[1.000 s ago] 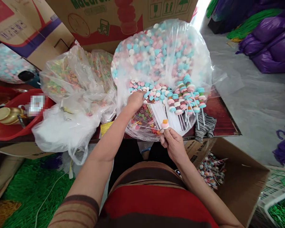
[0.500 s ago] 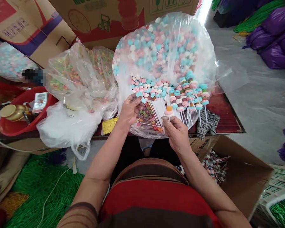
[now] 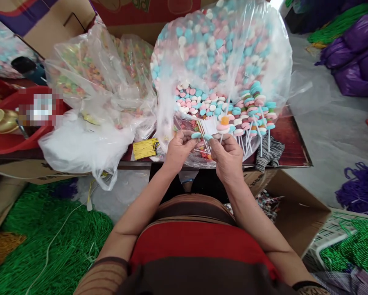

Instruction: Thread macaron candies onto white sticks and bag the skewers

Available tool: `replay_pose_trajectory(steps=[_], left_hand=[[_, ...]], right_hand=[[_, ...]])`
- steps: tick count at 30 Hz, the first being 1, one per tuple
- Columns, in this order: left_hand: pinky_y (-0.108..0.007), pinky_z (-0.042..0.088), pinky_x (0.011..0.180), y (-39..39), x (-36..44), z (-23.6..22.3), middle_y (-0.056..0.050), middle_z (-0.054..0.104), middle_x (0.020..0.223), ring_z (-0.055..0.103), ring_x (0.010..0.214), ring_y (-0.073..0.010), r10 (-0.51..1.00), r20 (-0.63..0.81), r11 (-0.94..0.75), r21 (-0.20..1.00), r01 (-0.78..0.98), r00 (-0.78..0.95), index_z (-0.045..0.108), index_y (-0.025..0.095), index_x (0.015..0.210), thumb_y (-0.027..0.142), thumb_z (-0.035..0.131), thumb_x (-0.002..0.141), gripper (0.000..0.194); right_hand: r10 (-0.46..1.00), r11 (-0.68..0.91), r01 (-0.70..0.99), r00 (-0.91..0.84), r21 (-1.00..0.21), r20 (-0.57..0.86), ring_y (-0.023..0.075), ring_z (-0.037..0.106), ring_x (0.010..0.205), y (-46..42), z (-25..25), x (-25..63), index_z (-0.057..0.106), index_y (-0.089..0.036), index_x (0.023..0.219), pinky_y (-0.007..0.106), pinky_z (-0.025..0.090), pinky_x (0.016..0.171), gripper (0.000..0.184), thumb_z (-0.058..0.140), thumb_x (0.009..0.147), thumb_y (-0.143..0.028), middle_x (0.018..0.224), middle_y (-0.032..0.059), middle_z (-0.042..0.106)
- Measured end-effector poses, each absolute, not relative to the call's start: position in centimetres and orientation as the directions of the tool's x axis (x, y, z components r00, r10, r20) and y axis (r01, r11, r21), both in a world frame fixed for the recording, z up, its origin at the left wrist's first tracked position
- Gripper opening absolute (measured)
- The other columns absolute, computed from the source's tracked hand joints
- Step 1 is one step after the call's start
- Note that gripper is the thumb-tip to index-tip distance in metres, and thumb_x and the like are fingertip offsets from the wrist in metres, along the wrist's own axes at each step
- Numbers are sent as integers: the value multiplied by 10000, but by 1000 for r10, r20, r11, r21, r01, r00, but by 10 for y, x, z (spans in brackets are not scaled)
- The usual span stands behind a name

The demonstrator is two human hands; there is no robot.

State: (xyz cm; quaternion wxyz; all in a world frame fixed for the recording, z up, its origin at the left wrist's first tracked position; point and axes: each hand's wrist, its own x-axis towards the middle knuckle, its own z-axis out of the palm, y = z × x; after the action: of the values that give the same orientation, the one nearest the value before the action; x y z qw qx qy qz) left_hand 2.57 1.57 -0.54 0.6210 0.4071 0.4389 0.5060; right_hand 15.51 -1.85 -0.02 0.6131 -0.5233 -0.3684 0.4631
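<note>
My left hand (image 3: 180, 151) pinches a blue marshmallow (image 3: 196, 135) between thumb and fingers. Close beside it, my right hand (image 3: 229, 157) is closed on a candy stick, topped by a pink-and-white marshmallow (image 3: 223, 128) and an orange piece (image 3: 224, 120). A second blue marshmallow (image 3: 207, 137) is at that hand's thumb and fingertip. Behind both hands lie white sticks (image 3: 210, 125) and loose pink, white and blue marshmallows (image 3: 199, 102). Finished-looking candy skewers (image 3: 257, 110) rest in a row to the right. Ring-shaped candies are partly hidden under the sticks.
A big clear bag of marshmallows (image 3: 220, 45) stands at the back. Left are bags of coloured candy (image 3: 94, 69), yellow ties (image 3: 145, 148) and a red basin (image 3: 5, 141). A striped glove (image 3: 271, 151) lies by the table's right edge, above an open carton (image 3: 300, 209).
My left hand came away from the marshmallow pile with blue marshmallows and moved right and down to meet my right hand. One blue marshmallow is now at my right fingertips. The view has shifted.
</note>
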Motion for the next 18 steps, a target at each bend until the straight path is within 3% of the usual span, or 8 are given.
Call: replay_pose_trajectory(steps=[5,12,18], left_hand=[[-188,464,564,7,31,-6,70,666,654,618,602,-78,985,-113,143,956,-258,127,614,191,885,226,779,761,209],[-195,490,576,5,29,0,59,667,701,609,601,-69,972,-113,180,923,-339,207,634,188,918,386,771,829,257],[-190,446,519,8,30,-4,70,648,594,579,516,-65,969,-167,215,935,-282,184,612,187,863,335,775,816,225]], right_hand=[[948,103,-69,310,-992,77,115,511,661,-17,-5,149,587,-238,803,251,449,636,259,773,765,-413,703,-56,571],[964,101,-98,255,-990,73,116,509,663,-20,-11,146,583,-234,814,254,449,642,232,743,810,-401,716,-51,560],[979,19,-203,204,-979,-23,110,532,629,-21,-4,151,621,-232,947,238,419,539,323,756,808,-490,759,-31,588]])
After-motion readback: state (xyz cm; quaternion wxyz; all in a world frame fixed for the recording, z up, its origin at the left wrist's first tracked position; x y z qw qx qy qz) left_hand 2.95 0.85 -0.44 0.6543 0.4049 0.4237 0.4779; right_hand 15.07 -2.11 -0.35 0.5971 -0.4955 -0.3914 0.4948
